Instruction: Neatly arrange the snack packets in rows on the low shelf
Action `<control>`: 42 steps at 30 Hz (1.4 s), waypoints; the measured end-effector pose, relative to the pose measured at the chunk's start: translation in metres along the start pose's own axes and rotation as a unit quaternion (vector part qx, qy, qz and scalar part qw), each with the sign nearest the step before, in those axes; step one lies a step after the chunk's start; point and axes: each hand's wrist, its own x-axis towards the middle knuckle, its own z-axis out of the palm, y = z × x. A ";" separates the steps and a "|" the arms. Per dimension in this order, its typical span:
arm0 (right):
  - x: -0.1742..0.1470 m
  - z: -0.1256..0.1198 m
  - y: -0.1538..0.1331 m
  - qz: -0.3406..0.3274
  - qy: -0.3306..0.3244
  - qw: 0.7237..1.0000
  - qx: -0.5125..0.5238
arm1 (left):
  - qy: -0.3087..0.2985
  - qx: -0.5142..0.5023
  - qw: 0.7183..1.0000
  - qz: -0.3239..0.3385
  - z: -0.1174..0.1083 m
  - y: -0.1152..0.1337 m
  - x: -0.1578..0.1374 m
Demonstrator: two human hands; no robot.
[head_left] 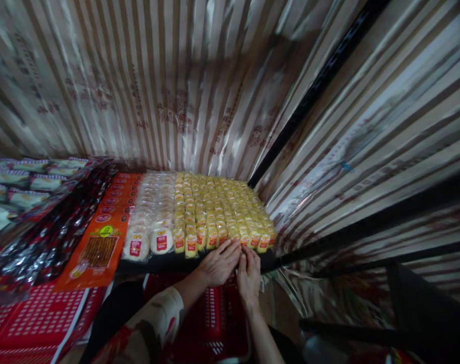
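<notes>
Small yellow wrapped cakes [222, 202] stand in tight rows on a dark shelf, with red-and-white labels on the front ones. At the front edge of these rows my left hand [221, 264] lies palm down, its fingers close together and bent over a front pack. Right beside it, my right hand [249, 273] has curled fingers and its thumb near the same pack. The fingertips of both hands meet there and partly cover the pack. White round rice crackers [162, 237] in clear wrap stand in two rows to the left.
Left of the crackers lie an orange snack packet [96, 247], dark shiny packets [58, 222] and white packets [19, 177]. Red plastic baskets [28, 323] sit below the shelf. Striped sheeting [169, 76] hangs behind, with a black pole [313, 91] slanting across it.
</notes>
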 end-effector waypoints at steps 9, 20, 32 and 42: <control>-0.007 0.001 -0.004 -0.023 0.024 0.999 -0.009 | 0.126 -0.027 0.948 -0.292 -0.035 0.025 -0.066; -0.024 0.015 -0.024 -0.150 -0.058 0.987 -0.030 | 0.104 -0.021 0.943 -0.314 -0.022 0.013 -0.094; -0.038 0.047 -0.051 -0.222 -0.131 0.966 0.007 | 0.108 -0.064 0.942 -0.310 -0.031 0.009 -0.102; -0.042 0.065 -0.087 -0.166 -0.108 0.977 -0.074 | 0.129 -0.102 0.878 -0.449 -0.052 0.004 -0.105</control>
